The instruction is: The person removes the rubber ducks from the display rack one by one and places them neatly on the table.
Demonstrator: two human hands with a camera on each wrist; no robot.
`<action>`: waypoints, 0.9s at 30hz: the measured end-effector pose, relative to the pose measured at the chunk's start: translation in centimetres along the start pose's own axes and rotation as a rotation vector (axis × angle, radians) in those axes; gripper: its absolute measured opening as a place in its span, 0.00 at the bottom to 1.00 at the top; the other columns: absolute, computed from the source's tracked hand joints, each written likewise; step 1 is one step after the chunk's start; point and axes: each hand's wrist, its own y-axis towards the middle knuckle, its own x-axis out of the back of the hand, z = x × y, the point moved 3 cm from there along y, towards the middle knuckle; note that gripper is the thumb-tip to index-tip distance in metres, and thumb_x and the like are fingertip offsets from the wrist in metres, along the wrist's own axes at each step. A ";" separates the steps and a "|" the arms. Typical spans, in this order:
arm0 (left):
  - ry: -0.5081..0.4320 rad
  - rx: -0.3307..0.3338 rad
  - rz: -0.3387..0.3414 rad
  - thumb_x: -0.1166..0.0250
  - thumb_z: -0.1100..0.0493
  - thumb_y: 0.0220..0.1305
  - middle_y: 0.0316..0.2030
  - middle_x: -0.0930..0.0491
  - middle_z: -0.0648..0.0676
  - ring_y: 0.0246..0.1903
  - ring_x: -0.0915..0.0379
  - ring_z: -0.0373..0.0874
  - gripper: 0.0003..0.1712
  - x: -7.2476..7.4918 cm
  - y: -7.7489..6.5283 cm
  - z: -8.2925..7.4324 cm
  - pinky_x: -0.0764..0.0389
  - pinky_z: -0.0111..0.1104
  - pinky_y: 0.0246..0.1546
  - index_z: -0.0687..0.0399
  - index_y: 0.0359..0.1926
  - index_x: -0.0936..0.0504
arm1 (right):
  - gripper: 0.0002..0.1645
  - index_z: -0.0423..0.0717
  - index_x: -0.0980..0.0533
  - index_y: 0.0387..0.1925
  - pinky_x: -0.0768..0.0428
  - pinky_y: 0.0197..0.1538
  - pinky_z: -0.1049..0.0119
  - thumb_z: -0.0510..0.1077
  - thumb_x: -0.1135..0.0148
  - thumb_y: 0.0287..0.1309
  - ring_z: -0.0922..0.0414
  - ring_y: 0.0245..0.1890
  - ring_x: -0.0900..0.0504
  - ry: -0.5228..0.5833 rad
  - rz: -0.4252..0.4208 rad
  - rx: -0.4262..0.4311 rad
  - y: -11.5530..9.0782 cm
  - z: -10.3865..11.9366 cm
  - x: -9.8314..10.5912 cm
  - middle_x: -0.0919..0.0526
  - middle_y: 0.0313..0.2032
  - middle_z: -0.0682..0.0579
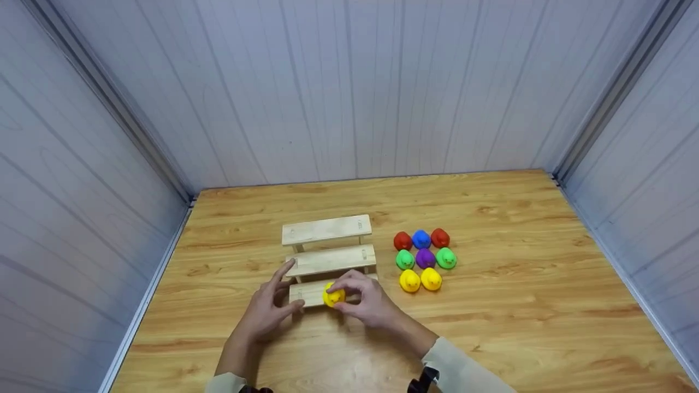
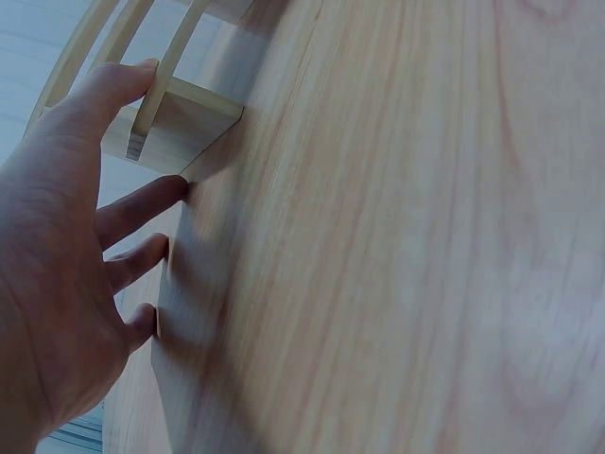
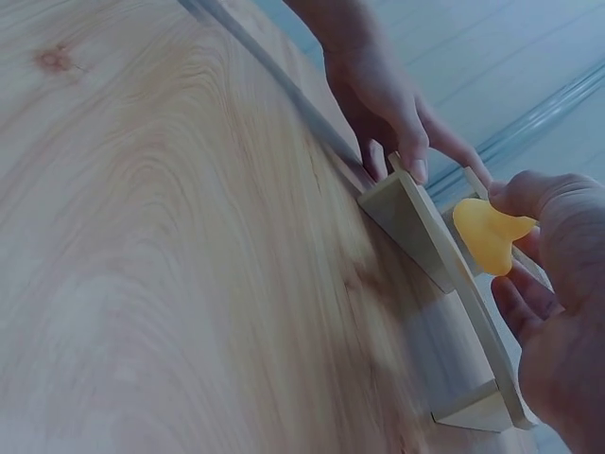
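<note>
My right hand pinches a small yellow toy duck between thumb and fingers at the lowest step of a three-tier wooden stand. In the right wrist view the duck shows close over that plank. At the stand's left end is my left hand, spread wide. Its thumb touches the end of the lowest plank, and its index finger reaches the left end of the middle one. The left wrist view has the other fingertips down by the tabletop.
Right of the stand, several toy ducks sit in rows: two red with a blue one between, two green with a purple one between, and two yellow. Pale panel walls border the wooden table at the back and sides.
</note>
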 end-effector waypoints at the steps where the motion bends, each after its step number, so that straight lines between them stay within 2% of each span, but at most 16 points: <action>1: -0.002 -0.001 0.002 0.22 0.43 0.73 0.73 0.17 0.68 0.78 0.29 0.72 0.53 0.0 0.1 -0.1 0.40 0.79 0.80 0.29 0.90 0.41 | 0.16 0.41 0.11 0.56 0.07 0.61 0.55 0.37 0.22 0.69 0.59 0.56 0.13 -0.007 -0.005 0.009 -0.1 0.0 0.2 0.13 0.56 0.38; 7: -0.005 0.007 0.005 0.21 0.44 0.72 0.75 0.18 0.66 0.78 0.28 0.70 0.54 0.1 0.2 -0.1 0.39 0.77 0.81 0.27 0.90 0.41 | 0.16 0.43 0.10 0.57 0.07 0.60 0.58 0.38 0.23 0.70 0.57 0.56 0.13 -0.035 -0.013 0.031 -0.6 0.2 1.6 0.12 0.55 0.39; 10: -0.004 0.003 0.000 0.21 0.43 0.73 0.74 0.18 0.66 0.78 0.27 0.69 0.53 0.1 0.0 0.0 0.40 0.77 0.81 0.28 0.90 0.41 | 0.15 0.44 0.10 0.57 0.09 0.62 0.61 0.38 0.22 0.70 0.55 0.57 0.13 -0.048 -0.017 0.036 -0.8 0.3 2.2 0.11 0.55 0.40; 19: -0.015 -0.006 0.001 0.22 0.44 0.73 0.73 0.17 0.66 0.77 0.27 0.69 0.52 0.0 0.0 0.0 0.39 0.77 0.80 0.29 0.90 0.40 | 0.16 0.44 0.11 0.57 0.14 0.66 0.70 0.38 0.22 0.70 0.61 0.58 0.15 -0.060 -0.043 0.044 -1.8 0.1 4.3 0.11 0.56 0.40; 27: -0.002 -0.007 0.000 0.21 0.45 0.73 0.74 0.18 0.67 0.76 0.25 0.70 0.53 0.1 0.0 0.1 0.38 0.76 0.80 0.30 0.90 0.41 | 0.15 0.43 0.10 0.56 0.12 0.66 0.65 0.37 0.22 0.69 0.63 0.59 0.15 -0.098 -0.066 0.055 -2.7 0.1 6.2 0.11 0.56 0.39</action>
